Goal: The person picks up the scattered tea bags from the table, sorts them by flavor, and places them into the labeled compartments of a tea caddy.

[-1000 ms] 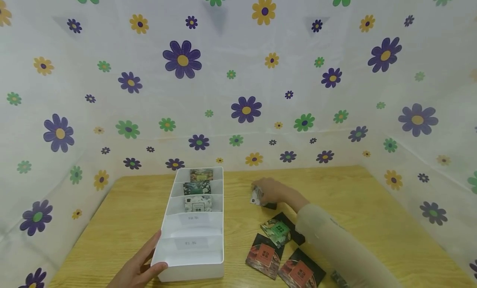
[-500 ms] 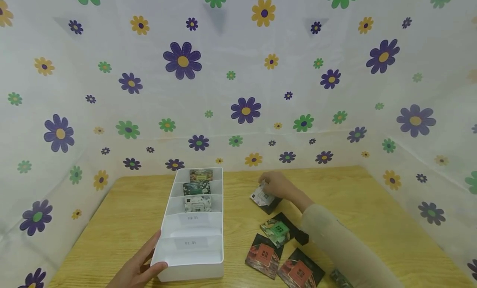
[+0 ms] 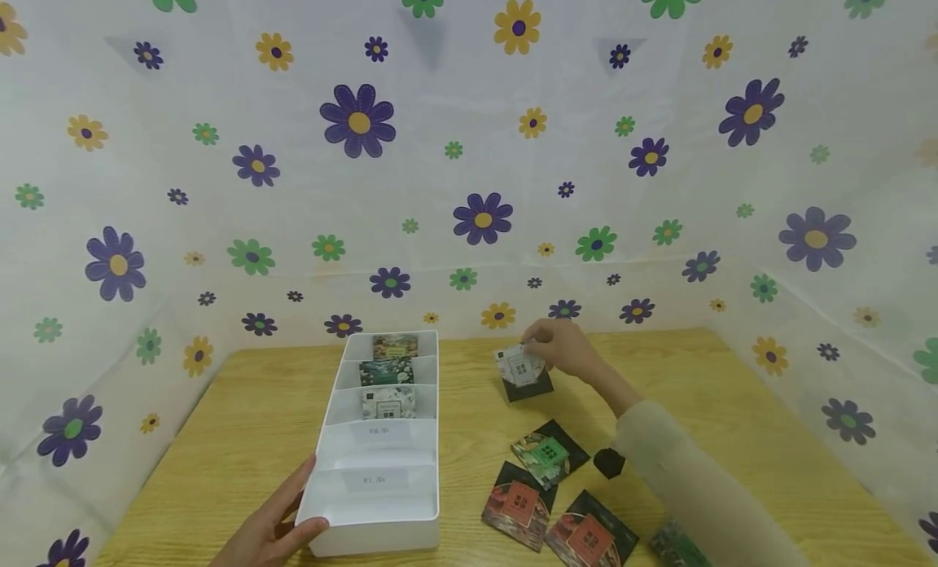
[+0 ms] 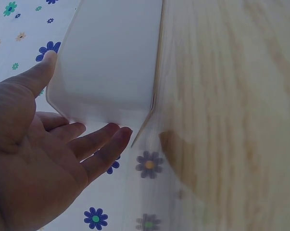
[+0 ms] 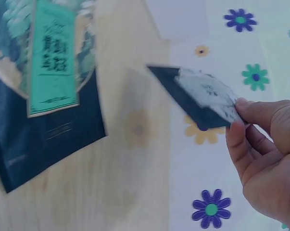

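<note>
My right hand (image 3: 567,351) pinches the top corner of a white-and-black square sachet (image 3: 521,368), tilted up at the back of the wooden table. In the right wrist view, thumb and fingers hold this sachet (image 5: 207,96) by one end. My left hand (image 3: 273,522) touches the near left corner of a long white divided box (image 3: 377,539), its thumb at the front and its fingers along the side. In the left wrist view the fingertips meet the box wall (image 4: 111,53). Three sachets stand in its far compartments, including a white floral sachet (image 3: 389,403).
Right of the box lie a green-labelled sachet (image 3: 550,453), two red-labelled sachets, one of them a left red-labelled sachet (image 3: 519,504), and a small black piece (image 3: 609,463). Another sachet (image 3: 677,544) is partly under the right sleeve. Flowered white cloth (image 3: 469,143) surrounds the wooden table (image 3: 220,437).
My right hand has moved back and slightly right, raising the white-and-black sachet from lying on the table to a tilted stance. The left hand and box stay put.
</note>
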The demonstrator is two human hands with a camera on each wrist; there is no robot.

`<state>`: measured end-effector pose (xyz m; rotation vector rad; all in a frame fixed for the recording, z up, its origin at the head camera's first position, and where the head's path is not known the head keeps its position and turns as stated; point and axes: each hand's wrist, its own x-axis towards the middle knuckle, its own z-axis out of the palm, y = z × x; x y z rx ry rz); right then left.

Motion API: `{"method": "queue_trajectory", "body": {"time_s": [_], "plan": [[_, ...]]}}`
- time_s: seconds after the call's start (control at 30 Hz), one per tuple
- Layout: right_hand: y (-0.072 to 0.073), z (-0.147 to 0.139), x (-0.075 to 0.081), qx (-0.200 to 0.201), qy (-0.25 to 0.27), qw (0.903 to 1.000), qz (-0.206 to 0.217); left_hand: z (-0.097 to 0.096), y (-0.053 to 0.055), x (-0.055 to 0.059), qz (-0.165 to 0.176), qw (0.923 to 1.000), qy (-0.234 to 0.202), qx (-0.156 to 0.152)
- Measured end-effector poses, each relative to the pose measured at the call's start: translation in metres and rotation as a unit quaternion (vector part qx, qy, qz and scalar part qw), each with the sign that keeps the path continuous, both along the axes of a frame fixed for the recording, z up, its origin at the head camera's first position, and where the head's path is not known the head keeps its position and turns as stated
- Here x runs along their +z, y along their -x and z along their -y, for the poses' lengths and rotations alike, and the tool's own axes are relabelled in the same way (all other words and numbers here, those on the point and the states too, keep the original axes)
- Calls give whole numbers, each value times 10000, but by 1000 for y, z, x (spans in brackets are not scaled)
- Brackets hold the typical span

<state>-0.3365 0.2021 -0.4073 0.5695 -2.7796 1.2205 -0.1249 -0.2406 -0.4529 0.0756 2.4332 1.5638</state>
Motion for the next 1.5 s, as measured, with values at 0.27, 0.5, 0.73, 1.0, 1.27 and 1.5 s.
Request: {"method": "queue_trajectory", "body": {"time_s": [0.27,0.5,0.73,1.0,1.27,1.5], "plan": [[-10,5,22,372,1044,9932,367,1,0,1,-34,10000,-76,-51],[-21,29,39,605,1604,9844,398,1,0,0,21,10000,-18,-12],[-27,58,48,817,1995,9764,90,2,1,0,11,10000,5,-76],[-29,95,46,1013,2298,9679,28,3,3,-1,-17,9997,-123,-204],[-33,123,32,1345,2306,9637,17,0,1,1,19,9999,135,4],[-34,141,17,1316,2056,9697,-36,0,-1,1,75,9999,97,68]]}}
